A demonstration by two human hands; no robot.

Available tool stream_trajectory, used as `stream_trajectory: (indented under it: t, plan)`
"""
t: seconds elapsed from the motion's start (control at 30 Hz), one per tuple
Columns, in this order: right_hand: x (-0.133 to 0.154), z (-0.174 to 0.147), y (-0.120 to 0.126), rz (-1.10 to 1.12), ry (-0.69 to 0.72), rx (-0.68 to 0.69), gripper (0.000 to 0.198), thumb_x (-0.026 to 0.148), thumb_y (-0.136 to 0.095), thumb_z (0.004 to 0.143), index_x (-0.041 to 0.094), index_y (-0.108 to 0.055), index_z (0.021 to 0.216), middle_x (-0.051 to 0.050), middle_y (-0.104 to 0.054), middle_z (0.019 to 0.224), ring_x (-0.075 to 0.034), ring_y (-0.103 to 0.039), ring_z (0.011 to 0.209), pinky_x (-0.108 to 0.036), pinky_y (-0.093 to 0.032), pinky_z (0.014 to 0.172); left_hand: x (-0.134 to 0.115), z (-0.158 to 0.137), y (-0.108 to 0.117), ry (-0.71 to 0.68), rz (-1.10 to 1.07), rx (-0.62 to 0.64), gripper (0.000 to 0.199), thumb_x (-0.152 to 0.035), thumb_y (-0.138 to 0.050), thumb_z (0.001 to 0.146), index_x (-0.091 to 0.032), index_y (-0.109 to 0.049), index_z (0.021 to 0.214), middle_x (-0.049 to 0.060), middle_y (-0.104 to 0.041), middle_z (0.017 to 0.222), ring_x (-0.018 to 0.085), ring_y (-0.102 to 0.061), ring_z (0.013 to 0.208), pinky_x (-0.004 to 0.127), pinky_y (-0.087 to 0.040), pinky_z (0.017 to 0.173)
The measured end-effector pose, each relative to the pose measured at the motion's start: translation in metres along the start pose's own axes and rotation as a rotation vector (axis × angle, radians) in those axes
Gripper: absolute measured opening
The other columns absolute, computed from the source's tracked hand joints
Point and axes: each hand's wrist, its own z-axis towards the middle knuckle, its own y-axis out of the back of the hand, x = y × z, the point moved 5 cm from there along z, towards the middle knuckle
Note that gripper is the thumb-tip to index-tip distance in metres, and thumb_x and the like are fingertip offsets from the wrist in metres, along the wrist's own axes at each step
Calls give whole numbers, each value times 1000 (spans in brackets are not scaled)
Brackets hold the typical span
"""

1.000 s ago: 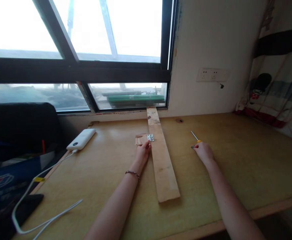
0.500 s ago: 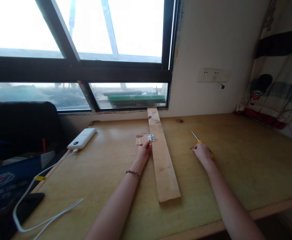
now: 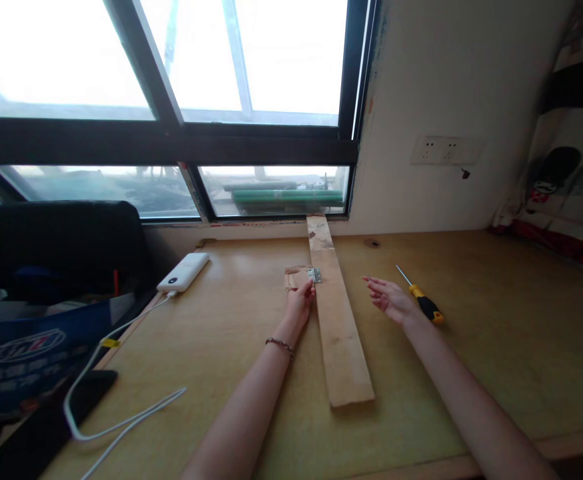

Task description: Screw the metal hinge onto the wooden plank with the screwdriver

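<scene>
The left hand point(image 3: 300, 301) is at the metal hinge point(image 3: 314, 275), its fingers pinching the hinge's lower end where the small wooden block point(image 3: 294, 277) meets the long wooden plank point(image 3: 345, 333). The hinge lies across the joint, one leaf over the block and the other on the plank's left edge. The plank lies flat on the desk point(image 3: 221, 347), its far end near the window. The right hand point(image 3: 394, 303) is to the right of the plank, apart from it, with the index finger extended toward it and the other fingers loosely bent; whether they pinch anything small cannot be told. Just beyond that hand, a yellow-and-black screwdriver point(image 3: 427, 307) lies on the desk, shaft pointing away. A white power bank point(image 3: 186, 272) with a cable point(image 3: 88, 363) plugged in lies at the desk's left edge.
</scene>
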Motion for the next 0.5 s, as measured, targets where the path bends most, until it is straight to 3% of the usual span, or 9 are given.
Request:
stream_trajectory:
  t: [0.1, 0.27, 0.37, 0.5]
  plan:
    - [6, 12, -43, -3, 29, 35, 29, 25, -72, 58, 20, -66, 86, 0, -64, 75, -5, -53, 52, -14, -37, 44, 0, -1, 0, 18, 12, -19, 18, -10, -69, 60, -11, -58, 73, -2, -59, 58, 4, -51, 44, 12, -41, 43]
    - [6, 51, -98, -256, 291, -92, 25, 34, -69, 59, 16, -66, 77, -3, -68, 76, -9, -56, 55, -17, -37, 46, -1, -2, 0, 18, 17, -35, 19, -10, -69, 60, -10, -59, 76, -1, -60, 60, 4, -51, 45, 13, -41, 43]
    - [-7, 75, -114, -424, 351, -156, 26, 34, -67, 59, 15, -69, 77, -5, -69, 73, -14, -60, 60, -22, -43, 51, -1, -2, 0, 3, 8, -17, 20, -11, -69, 60, -10, -59, 77, -1, -60, 61, 4, -51, 45, 13, -41, 43]
    - [-16, 87, -117, -675, 395, -239, 21, 34, -66, 61, 20, -71, 76, -3, -70, 70, -16, -63, 64, -23, -45, 58, -1, -1, -1, -2, 6, 9, 21, -12, -70, 60, -10, -60, 79, -1, -59, 60, 4, -51, 45, 13, -41, 42]
